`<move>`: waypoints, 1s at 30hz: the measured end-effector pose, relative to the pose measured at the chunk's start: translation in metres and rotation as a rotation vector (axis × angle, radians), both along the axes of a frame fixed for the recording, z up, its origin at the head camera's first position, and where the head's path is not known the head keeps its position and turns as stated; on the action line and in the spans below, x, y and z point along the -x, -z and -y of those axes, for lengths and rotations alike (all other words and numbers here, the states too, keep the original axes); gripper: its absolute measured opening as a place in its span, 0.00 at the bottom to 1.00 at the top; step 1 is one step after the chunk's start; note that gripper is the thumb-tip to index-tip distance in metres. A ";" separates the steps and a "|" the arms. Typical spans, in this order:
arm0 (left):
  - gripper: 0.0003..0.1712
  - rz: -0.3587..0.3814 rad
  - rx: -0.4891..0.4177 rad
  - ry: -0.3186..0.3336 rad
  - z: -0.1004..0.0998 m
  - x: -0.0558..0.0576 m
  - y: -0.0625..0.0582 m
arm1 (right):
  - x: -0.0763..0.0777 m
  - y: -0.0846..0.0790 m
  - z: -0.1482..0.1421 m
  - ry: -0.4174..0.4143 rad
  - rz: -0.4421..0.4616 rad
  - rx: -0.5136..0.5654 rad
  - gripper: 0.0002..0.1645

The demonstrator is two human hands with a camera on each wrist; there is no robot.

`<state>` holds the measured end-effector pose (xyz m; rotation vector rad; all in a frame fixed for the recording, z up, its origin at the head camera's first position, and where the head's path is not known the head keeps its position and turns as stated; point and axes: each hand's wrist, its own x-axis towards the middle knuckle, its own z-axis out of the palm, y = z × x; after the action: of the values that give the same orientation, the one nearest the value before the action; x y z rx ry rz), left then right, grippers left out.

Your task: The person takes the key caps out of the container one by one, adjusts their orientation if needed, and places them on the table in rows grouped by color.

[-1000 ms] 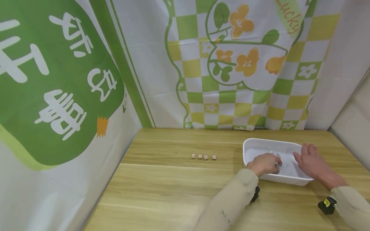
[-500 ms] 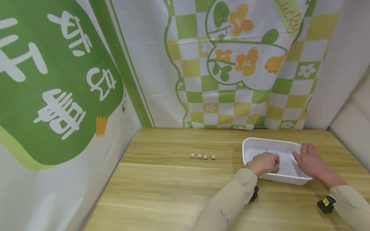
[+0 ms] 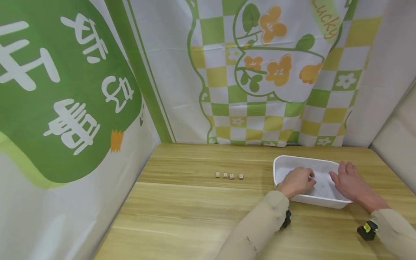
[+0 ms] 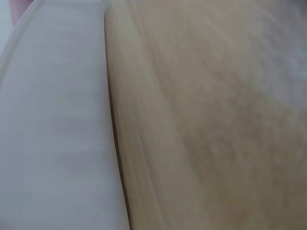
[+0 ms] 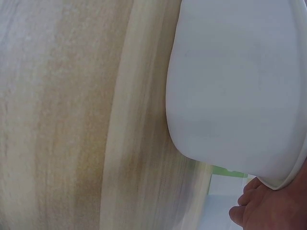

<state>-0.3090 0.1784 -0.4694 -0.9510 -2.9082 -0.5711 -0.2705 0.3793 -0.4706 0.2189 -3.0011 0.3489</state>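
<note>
Right now, the left hand point(image 3: 298, 181) is down inside a white tub point(image 3: 305, 158), with its fingers curled and pinching a little shiny clear thing point(image 3: 312, 178). The fingers hide most of that thing, so I cannot tell its shape. The right hand point(image 3: 352, 182) holds the right end of the tub. Its thumb is by the inside of the edge and its other fingers go over the outside, as the right wrist view also shows. The tub sits flat on the wooden table point(image 3: 182, 209), near the back on the right. Over to the left of the tub, well apart from it, four small blocks point(image 3: 225, 175) lie in a row on the table. They are a light tan color. Three are close together, and the one nearest the tub sits a bit apart. Some have a dark mark on top, too small to read. Both arms wear light tan sleeves point(image 3: 256, 225), and a black thing point(image 3: 367, 231) with a yellow spot sits by the right wrist. Behind the table hangs a cloth point(image 3: 253, 112) with green and yellow squares, orange flowers and the word "Lucky".
</note>
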 end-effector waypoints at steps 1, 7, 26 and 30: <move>0.12 -0.015 -0.011 -0.001 0.000 0.000 0.000 | 0.000 0.000 0.000 0.000 -0.001 -0.001 0.41; 0.14 -0.043 -0.069 0.002 0.003 -0.001 -0.006 | 0.003 0.004 -0.001 -0.005 -0.022 -0.003 0.39; 0.14 -0.074 -0.043 0.042 0.043 0.001 -0.036 | 0.002 0.002 -0.002 0.008 0.059 0.013 0.45; 0.14 -0.114 -0.053 0.048 0.052 0.003 -0.041 | 0.004 0.005 -0.004 0.000 0.030 0.005 0.43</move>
<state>-0.3115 0.1265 -0.4283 -1.0134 -2.7635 -0.5731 -0.2749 0.3834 -0.4757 0.2148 -3.0298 0.3629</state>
